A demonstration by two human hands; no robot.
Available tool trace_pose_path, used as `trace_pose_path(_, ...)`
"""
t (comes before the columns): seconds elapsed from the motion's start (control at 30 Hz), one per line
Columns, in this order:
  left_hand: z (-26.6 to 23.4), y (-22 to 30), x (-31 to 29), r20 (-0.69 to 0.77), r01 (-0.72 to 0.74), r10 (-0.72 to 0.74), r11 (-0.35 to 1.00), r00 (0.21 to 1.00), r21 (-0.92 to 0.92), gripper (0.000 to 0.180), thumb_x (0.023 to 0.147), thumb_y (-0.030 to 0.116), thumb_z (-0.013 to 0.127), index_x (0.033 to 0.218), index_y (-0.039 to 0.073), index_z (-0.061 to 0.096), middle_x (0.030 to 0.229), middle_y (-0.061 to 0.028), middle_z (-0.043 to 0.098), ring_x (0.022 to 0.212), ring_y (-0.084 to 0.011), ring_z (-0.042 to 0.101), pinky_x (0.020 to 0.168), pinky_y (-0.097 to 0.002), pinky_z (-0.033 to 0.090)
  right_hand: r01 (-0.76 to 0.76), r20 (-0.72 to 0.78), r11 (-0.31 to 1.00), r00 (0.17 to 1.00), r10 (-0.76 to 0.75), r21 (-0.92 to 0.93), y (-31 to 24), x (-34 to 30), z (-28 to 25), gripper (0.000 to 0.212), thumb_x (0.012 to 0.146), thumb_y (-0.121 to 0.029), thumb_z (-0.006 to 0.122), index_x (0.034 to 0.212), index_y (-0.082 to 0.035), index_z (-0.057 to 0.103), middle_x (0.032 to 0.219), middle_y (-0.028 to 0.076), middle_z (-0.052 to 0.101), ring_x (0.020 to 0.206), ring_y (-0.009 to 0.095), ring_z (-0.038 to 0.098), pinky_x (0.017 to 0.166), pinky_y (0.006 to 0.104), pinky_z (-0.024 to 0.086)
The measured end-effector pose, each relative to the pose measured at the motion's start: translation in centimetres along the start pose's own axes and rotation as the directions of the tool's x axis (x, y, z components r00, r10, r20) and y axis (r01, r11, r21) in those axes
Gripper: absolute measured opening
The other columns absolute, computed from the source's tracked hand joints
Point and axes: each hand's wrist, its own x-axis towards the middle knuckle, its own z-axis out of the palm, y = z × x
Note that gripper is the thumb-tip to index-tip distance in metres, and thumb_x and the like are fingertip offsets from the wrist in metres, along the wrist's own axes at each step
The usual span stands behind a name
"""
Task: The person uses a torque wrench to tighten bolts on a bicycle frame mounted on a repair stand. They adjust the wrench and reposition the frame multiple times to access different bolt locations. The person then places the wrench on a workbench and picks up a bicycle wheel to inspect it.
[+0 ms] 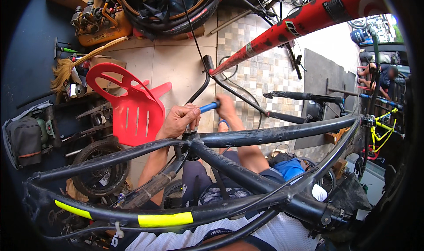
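A black bicycle frame with bright yellow bands lies across the view in front of me. At one of its tube junctions, a dark ring-like fitting sits at an opening. Just above it my left hand is closed, thumb and fingers around the head end of a blue-handled tool. That head is mostly hidden by the fingers, so its kind does not show. My right hand grips the far end of the blue handle. Both forearms pass behind the frame tubes.
A red plastic chair stands left of my hands. The red stand post slants from the upper right. Wheels and tires, an orange compressor and a broom line the far left. A person sits at far right.
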Motion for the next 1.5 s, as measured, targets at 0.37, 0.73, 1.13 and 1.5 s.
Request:
trace_pose_path(0.37, 0.0, -1.2, 0.5, -0.030, -0.047, 0.039, 0.930, 0.999, -0.364, 0.059, 0.108, 0.025, 0.051, 0.052, 0.007, 0.058, 0.060, -0.0055, 0.056, 0.080, -0.0194, 0.059, 0.113, -0.0494, 0.041, 0.102, -0.297, 0.948, 0.935, -0.194, -0.301, 0.5, -5.1, -13.4, 0.017, 0.073, -0.003, 0.067, 0.086, -0.014, 0.065, 0.085, 0.006, 0.065, 0.092, 0.033, 0.060, 0.086, 0.0452, 0.041)
trace_pose_path(0.73, 0.2, -0.2, -0.1, -0.038, -0.005, 0.004, 0.999, 0.999, -0.035, 0.054, 0.107, 0.024, 0.057, 0.057, 0.004, 0.063, 0.059, -0.0046, 0.060, 0.071, -0.0160, 0.060, 0.082, -0.0343, 0.046, 0.102, -0.007, 0.989, 0.995, -0.102, 0.103, -0.7, 0.3, 3.1, 0.029, 0.066, 0.000, 0.075, 0.090, -0.010, 0.062, 0.087, 0.015, 0.065, 0.088, 0.040, 0.062, 0.078, 0.0446, 0.051)
trace_pose_path(1.13, 0.1, -1.3, 0.4, -0.016, -0.059, 0.058, 0.912, 0.998, -0.406, 0.062, 0.108, 0.031, 0.050, 0.051, 0.008, 0.055, 0.060, -0.0059, 0.053, 0.082, -0.0211, 0.058, 0.114, -0.0493, 0.039, 0.184, -0.261, 0.917, 0.922, -0.286, -0.354, 1.5, -6.3, -15.7, 0.018, 0.072, -0.005, 0.072, 0.086, -0.013, 0.065, 0.084, 0.007, 0.063, 0.092, 0.032, 0.059, 0.087, 0.0452, 0.042)
trace_pose_path(1.5, 0.1, 0.6, -0.3, -0.011, 0.111, -0.111, 0.994, 0.994, 0.018, 0.054, 0.108, 0.025, 0.054, 0.058, 0.005, 0.062, 0.063, -0.0047, 0.059, 0.077, -0.0171, 0.059, 0.103, -0.0402, 0.043, 0.125, 0.079, 0.972, 0.987, -0.143, 0.198, -1.8, 0.5, 4.0, 0.021, 0.069, -0.004, 0.074, 0.088, -0.009, 0.064, 0.090, 0.016, 0.068, 0.092, 0.040, 0.065, 0.080, 0.0483, 0.052)
